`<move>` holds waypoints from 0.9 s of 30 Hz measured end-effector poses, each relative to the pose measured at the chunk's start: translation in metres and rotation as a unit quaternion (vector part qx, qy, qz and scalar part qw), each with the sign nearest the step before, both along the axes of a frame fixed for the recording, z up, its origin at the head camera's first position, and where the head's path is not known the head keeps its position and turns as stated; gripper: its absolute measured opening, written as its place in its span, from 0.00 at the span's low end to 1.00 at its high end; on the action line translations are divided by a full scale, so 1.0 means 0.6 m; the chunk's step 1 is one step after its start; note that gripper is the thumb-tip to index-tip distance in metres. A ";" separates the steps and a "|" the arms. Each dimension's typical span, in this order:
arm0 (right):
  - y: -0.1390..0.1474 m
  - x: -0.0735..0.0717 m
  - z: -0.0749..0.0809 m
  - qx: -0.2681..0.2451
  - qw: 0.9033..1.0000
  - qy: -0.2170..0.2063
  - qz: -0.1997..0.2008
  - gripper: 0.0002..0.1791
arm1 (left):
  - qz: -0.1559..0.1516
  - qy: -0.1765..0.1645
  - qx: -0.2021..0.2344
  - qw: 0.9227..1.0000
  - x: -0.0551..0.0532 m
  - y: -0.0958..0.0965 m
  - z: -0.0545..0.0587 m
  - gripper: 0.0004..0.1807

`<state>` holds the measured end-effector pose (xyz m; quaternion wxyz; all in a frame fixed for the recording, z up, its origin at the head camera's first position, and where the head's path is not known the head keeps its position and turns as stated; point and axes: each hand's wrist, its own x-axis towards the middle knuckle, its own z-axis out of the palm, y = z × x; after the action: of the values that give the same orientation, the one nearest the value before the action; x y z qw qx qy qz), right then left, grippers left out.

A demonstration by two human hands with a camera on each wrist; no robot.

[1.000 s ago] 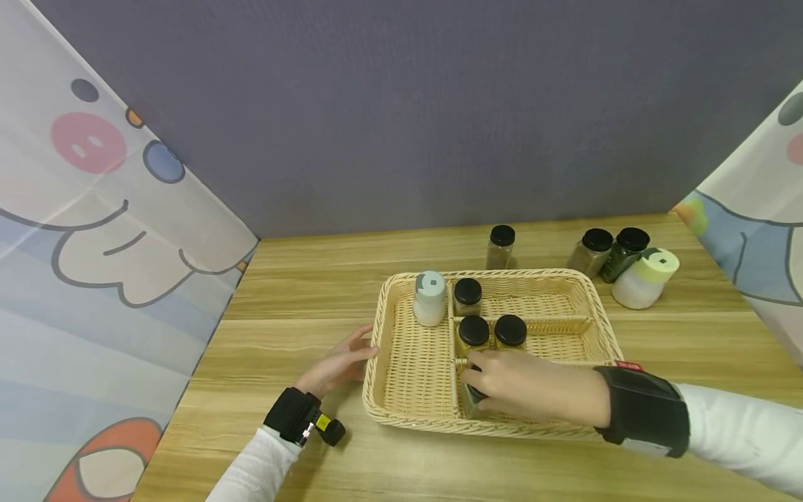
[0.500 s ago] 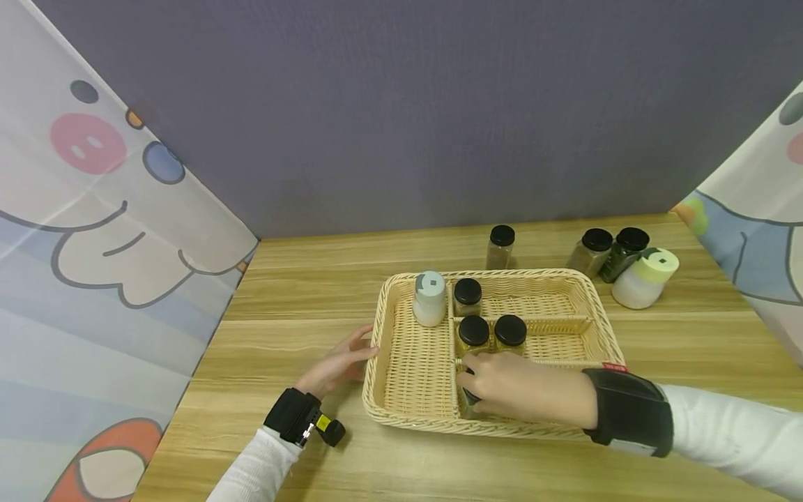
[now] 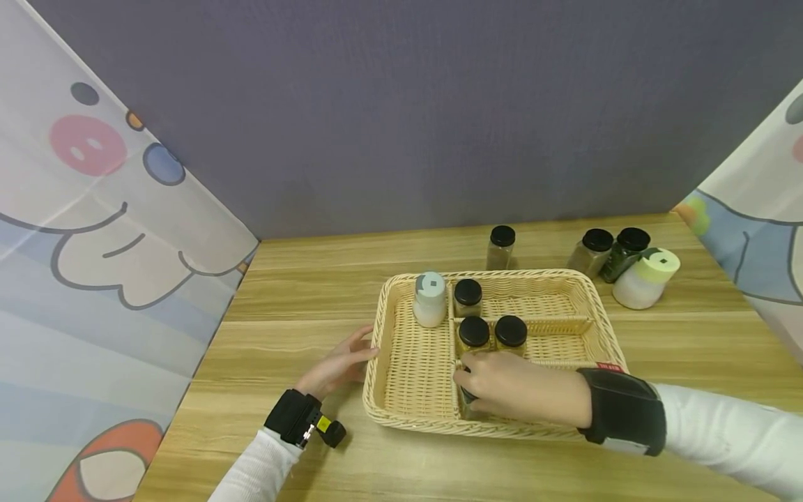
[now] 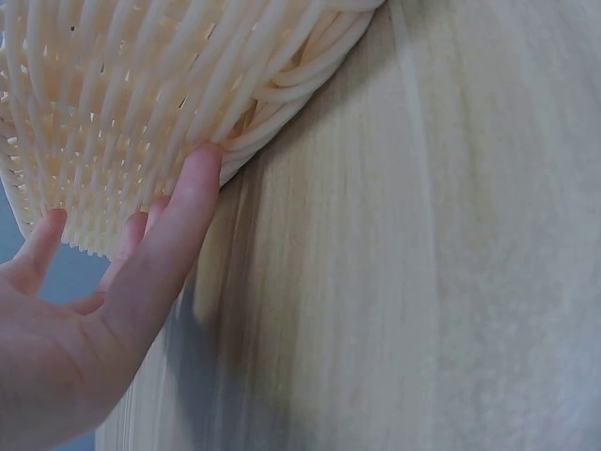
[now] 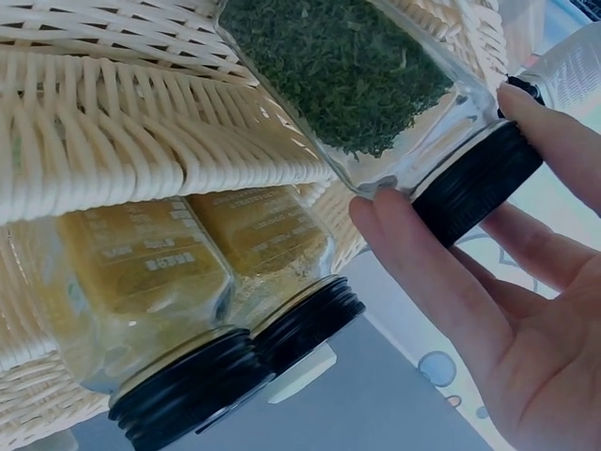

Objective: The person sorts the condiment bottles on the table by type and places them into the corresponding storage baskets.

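My right hand (image 3: 502,387) reaches into the front right compartment of a wicker basket (image 3: 417,423). Its thumb and fingers hold a clear jar of dried green herbs (image 5: 347,75) near the black lid (image 5: 479,183). In the head view that jar is mostly hidden under the hand. Just behind it stand two jars of yellow powder (image 5: 141,272) with black lids, in the middle compartment. My left hand (image 3: 335,366) touches the basket's left wall with its fingertips, fingers fairly straight, as the left wrist view also shows.
In the basket's left section stands a white shaker (image 3: 429,300); a black-lidded jar (image 3: 468,298) is in the back compartment. Behind the basket stands another jar (image 3: 500,247). To the right are two jars (image 3: 590,252) and a yellow-topped shaker (image 3: 646,279), near the back wall.
My right hand has shifted slightly left with the herb jar, along the front compartment towards its divider. My left hand has stayed at the basket's left side.
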<state>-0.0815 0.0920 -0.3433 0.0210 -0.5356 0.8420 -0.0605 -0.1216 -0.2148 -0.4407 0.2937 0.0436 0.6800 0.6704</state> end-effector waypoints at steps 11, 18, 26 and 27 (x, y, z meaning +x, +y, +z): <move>0.002 -0.001 -0.001 -0.001 1.000 0.019 0.007 0.19 | -0.001 0.004 0.008 1.000 -0.001 0.001 -0.001 0.31; 0.003 -0.001 -0.003 -0.012 1.000 0.023 0.008 0.19 | -0.002 0.001 0.013 1.000 -0.001 0.001 -0.001 0.31; 0.004 -0.001 -0.007 -0.018 1.000 0.023 0.007 0.19 | -0.004 0.001 0.014 1.000 -0.002 0.001 -0.001 0.30; 0.004 -0.001 -0.008 -0.018 1.000 0.023 0.007 0.19 | -0.004 0.001 0.013 1.000 -0.002 0.000 -0.001 0.30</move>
<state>-0.0823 0.0945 -0.3480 -0.0076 -0.5427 0.8375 -0.0635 -0.1228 -0.2145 -0.4413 0.2953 0.0509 0.6710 0.6782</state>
